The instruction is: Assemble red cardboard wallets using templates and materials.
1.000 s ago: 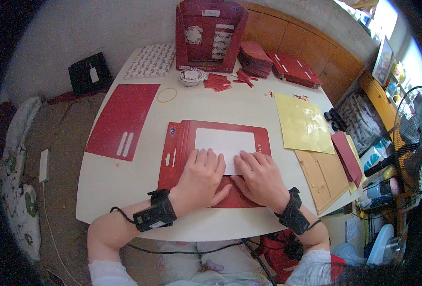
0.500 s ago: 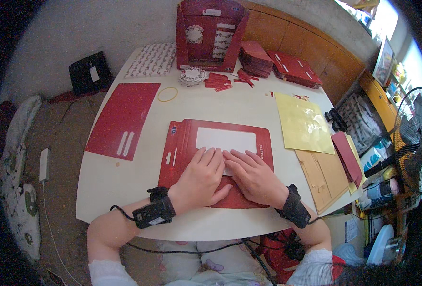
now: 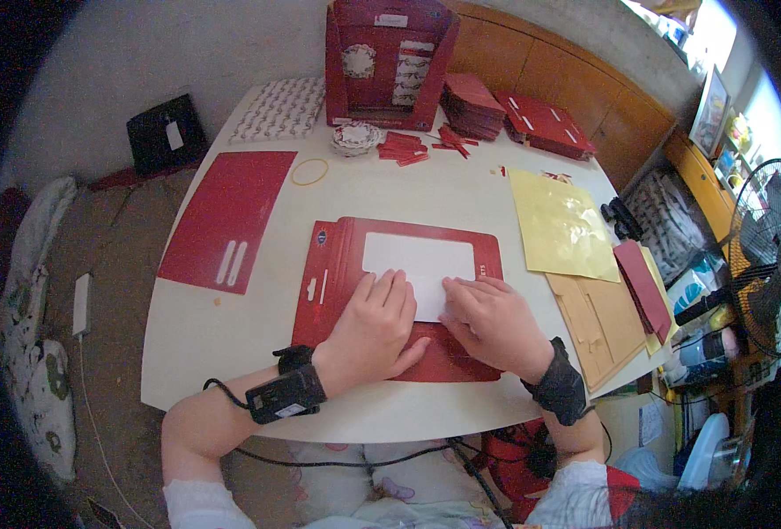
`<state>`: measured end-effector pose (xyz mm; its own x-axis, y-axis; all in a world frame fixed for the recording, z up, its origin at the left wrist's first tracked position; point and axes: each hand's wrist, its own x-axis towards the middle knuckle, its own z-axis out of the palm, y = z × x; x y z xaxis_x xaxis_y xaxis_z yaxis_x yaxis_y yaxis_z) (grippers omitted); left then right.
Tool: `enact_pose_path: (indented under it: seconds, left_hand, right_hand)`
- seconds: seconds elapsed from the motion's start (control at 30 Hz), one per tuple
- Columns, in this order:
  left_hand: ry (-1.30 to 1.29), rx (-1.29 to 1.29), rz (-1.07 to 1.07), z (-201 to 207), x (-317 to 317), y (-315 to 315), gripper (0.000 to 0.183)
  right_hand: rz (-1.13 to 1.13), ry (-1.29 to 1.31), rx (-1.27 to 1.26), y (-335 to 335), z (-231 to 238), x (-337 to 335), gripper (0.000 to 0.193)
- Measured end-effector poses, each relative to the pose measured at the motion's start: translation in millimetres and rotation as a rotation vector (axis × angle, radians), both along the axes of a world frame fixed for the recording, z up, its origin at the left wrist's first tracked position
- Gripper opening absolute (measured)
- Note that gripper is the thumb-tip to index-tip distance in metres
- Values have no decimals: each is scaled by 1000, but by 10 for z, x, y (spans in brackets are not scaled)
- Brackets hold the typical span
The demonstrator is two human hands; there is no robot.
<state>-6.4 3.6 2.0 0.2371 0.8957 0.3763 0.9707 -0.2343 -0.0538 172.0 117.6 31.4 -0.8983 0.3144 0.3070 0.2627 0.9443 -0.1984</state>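
Red card folder [image 3: 439, 357] lay flat on the surface [image 3: 223, 361], white panel [image 3: 419, 253] uppermost. Pressing the panel appeared to be in hand; the next move seemingly called for even pressure. Left hand [image 3: 370, 319]: palm down, fingers extended, grasping nothing. Right hand [image 3: 500, 326] angled inward, fingers bent; whether they pinched anything could not be told.

Left hand [image 3: 366, 328] partly hides white panel [image 3: 419, 256]; lap [image 3: 338, 476] cut by lower edge.
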Motion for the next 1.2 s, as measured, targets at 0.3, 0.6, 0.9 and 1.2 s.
enact_pose_path:
  seconds: [0.3,0.6,0.9,1.2]
  left_hand:
    - [9,-35,4,39,9,1,67]
    - [2,-44,-37,37,-13,9,66]
    - [-26,-9,-26,31,-2,14,66]
    - [-16,-29,49,36,14,-1,65]
  right_hand:
    - [54,30,129,107,16,54,21]
    - [186,16,54,89,-164,-123,35]
    - [187,-47,83,74,-129,-142,42]
    - [44,-90,131,50,-30,35,34]
